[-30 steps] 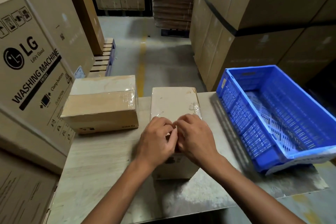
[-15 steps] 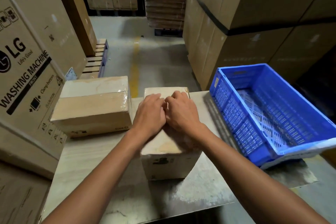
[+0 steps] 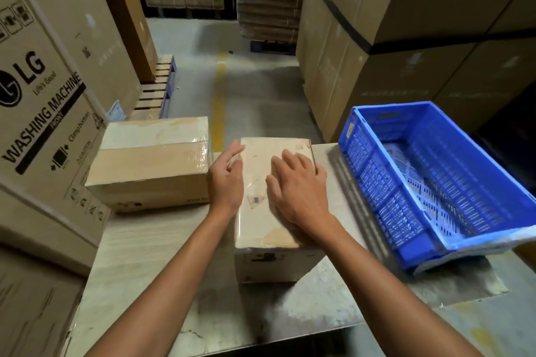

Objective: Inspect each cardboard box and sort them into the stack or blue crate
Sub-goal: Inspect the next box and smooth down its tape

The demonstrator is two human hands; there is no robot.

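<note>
A taped cardboard box (image 3: 261, 211) lies lengthwise in the middle of the table (image 3: 162, 255). My right hand (image 3: 298, 185) rests flat on its top, fingers spread toward the far right corner. My left hand (image 3: 227, 180) is open at the box's left edge, fingers pointing to the far left corner. A second, wider cardboard box (image 3: 150, 165) sits to the left, close to my left hand. The blue crate (image 3: 435, 182) stands empty on the right of the table.
Large washing machine cartons (image 3: 43, 101) press against the table's left side. Tall strapped cartons (image 3: 406, 38) rise behind the crate. A floor aisle with a yellow line (image 3: 219, 101) runs ahead, a wooden pallet (image 3: 158, 87) to its left.
My hands, held together on the box top, slid toward its far end and have now spread apart, left to the left edge, right flat on the top.
</note>
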